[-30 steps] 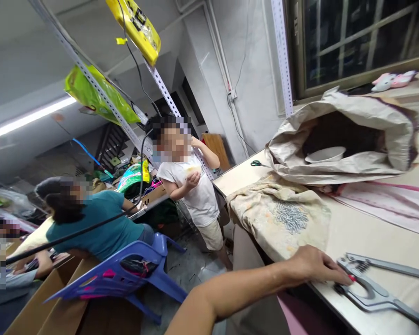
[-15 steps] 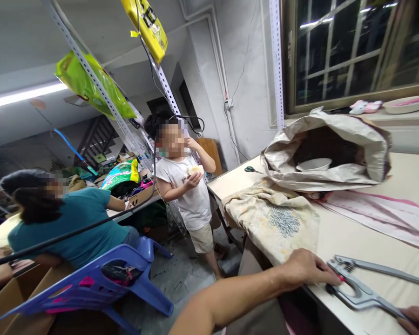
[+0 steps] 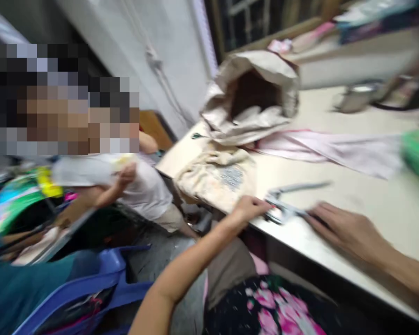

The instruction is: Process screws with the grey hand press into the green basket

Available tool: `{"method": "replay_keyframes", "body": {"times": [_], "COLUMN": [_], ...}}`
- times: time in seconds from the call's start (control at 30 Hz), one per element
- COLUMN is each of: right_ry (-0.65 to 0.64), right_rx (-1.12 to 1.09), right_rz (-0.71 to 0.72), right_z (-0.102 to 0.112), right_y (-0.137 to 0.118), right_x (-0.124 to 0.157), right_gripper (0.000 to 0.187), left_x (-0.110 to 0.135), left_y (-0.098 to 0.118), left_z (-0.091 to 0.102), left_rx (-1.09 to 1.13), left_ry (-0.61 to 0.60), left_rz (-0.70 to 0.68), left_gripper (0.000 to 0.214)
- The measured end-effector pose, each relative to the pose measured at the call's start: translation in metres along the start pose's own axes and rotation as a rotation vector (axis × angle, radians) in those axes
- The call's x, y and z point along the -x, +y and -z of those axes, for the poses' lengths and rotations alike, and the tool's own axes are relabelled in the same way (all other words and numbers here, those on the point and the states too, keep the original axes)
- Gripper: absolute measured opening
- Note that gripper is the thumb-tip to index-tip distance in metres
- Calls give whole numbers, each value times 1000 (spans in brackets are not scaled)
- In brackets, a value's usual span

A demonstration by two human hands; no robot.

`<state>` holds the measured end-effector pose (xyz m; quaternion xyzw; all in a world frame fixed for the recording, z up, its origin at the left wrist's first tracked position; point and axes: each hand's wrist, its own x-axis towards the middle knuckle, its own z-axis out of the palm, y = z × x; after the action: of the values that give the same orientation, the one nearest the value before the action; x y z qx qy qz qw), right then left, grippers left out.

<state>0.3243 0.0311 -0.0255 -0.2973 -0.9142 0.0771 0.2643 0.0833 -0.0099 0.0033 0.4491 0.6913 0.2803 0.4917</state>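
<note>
both hands rest on the metal pliers [image 3: 286, 207], left hand [image 3: 249, 209] at its head, right hand [image 3: 342, 228] on the handle; grip blurred, cannot tell.

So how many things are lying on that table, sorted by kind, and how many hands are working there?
Metal hand tools: 1, the press pliers, with the left hand at its head and the right hand on its handle
Paper sacks: 1, the open sack
Cloths: 2, the cream cloth and the pink cloth
Hands: 2
Total: 6; farther items are too blurred to count.
</note>
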Motion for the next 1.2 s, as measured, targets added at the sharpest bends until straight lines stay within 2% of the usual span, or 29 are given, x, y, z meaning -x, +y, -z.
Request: {"method": "replay_keyframes", "body": {"times": [0.03,0.1,0.37,0.53,0.93,1.2], "right_ry": [-80,-135,-188,-204,-191,-208], "right_rx": [-22,-2,1,-18,-45,-15], "right_rz": [-24,-73,-117,-140,-132,-131], "right_z": [-1,-2,-3,-5,-6,-7], "right_y": [2,7,13,15,14,14], "right_x": [5,7,0,2,2,0], "right_gripper": [37,34,30,29,28,29], "left_x": [-4,-14,-20,-31,-38,-37], "left_y": [1,2,9,16,12,16], "left_z": [2,4,7,9,10,9], "left_rx": [-8,18,43,69,-200,-370], "left_ry": [-14,-32,-123,-185,-246,-247], "left_rz": [-6,-26,105,130,92,73], "left_gripper": [24,22,25,25,42,35]}}
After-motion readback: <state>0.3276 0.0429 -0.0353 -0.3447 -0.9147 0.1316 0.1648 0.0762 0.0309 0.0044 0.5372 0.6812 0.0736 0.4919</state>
